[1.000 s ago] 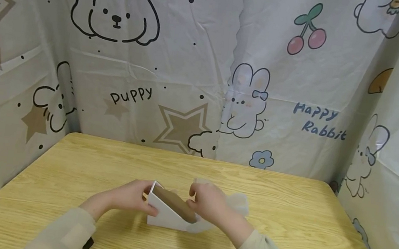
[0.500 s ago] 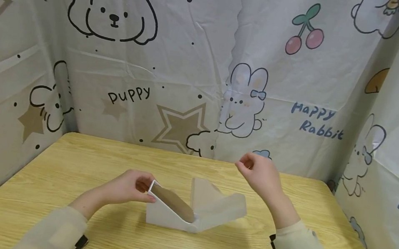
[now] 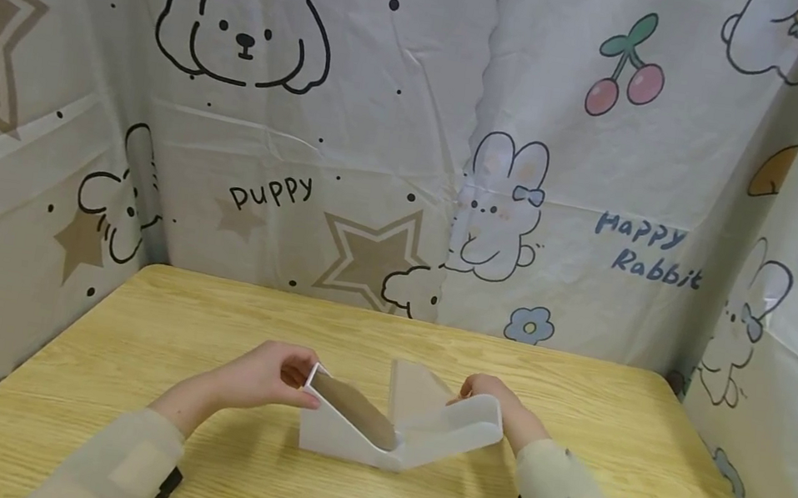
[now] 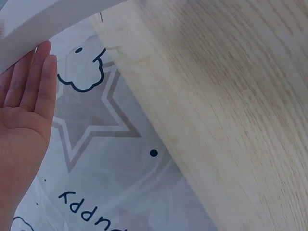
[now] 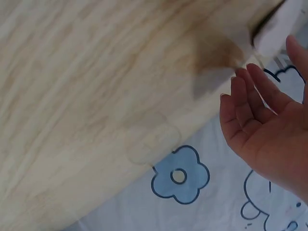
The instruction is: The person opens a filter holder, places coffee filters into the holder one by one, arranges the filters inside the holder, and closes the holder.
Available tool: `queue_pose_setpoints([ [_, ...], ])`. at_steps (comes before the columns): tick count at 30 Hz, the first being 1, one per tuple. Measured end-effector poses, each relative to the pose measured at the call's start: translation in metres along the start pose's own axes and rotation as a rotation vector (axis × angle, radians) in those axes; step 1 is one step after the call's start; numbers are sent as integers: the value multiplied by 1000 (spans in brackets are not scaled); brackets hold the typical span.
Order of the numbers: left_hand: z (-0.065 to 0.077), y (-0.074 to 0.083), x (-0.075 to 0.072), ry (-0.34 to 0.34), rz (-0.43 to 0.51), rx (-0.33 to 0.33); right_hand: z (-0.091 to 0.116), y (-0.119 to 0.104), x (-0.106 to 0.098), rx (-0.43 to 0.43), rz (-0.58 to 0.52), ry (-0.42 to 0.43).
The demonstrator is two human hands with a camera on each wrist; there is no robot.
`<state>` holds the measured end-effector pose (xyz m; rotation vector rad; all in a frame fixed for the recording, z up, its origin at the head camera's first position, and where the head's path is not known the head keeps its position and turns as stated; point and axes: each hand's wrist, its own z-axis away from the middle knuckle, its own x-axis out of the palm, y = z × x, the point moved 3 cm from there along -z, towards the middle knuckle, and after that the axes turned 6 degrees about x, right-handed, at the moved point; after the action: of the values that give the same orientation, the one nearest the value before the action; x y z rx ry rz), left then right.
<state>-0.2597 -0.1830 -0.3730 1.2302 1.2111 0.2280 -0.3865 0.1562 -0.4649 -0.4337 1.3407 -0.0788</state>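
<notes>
from my remote seat i have the white box point(image 3: 336, 438) near the middle of the counter point(image 3: 247, 309), between the two hands; its base rests on the wood, its tall end is by the left hand point(image 3: 272, 375), and its upper edge slopes down to the right; the left grip is narrow, holding that tall end with the thumb on the near side and fingers round the back; i read this as steadying, a hold at the corner that keeps the box from sliding and leaves the sloping mouth uncovered; i can see brown point(image 3: 355, 413) inside it, but i cannot tell whether that is lining or contents; at the low end the pale lid point(image 3: 453, 435) leans out to the right, with a pale flap point(image 3: 413, 394) standing upright behind it; the right hand point(image 3: 500, 404) is at the lid's far edge, partly hidden by it; in my right wrist view that grip is fairly wide, fingers loosely bent and thumb apart; i cannot tell whether the fingertips touch the lid; i judge it is placed behind so it can reach the panels without crossing the box
</notes>
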Motion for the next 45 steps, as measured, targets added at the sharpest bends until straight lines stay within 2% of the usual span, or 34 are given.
queue_pose_setpoints([
  [2,0,0,0,-3,2,-1,0,-5,3,50,-12,-24],
  [3,0,0,0,-5,3,-2,11,-19,-3,119,-9,-40],
  [4,1,0,0,-5,3,-3,17,-25,-5,135,-14,-25],
  [9,1,1,-1,-9,-5,-5,40,-49,-14,170,-31,28],
  [12,1,1,-1,-8,-11,-8,44,-53,-16,189,-84,55],
  [17,0,1,0,-7,-17,-15,44,-50,-16,191,-140,90],
  [22,0,2,0,-6,-27,-19,43,-44,-17,195,-175,86],
  [30,0,3,0,-8,-25,-22,48,-38,-27,189,-161,127],
  [35,-1,4,0,-6,-34,-15,64,-41,-43,127,-265,136],
  [38,-1,4,0,-5,-40,-13,67,-36,-49,81,-303,148],
  [45,0,5,0,-7,-37,-16,69,-15,-63,109,-414,121],
])
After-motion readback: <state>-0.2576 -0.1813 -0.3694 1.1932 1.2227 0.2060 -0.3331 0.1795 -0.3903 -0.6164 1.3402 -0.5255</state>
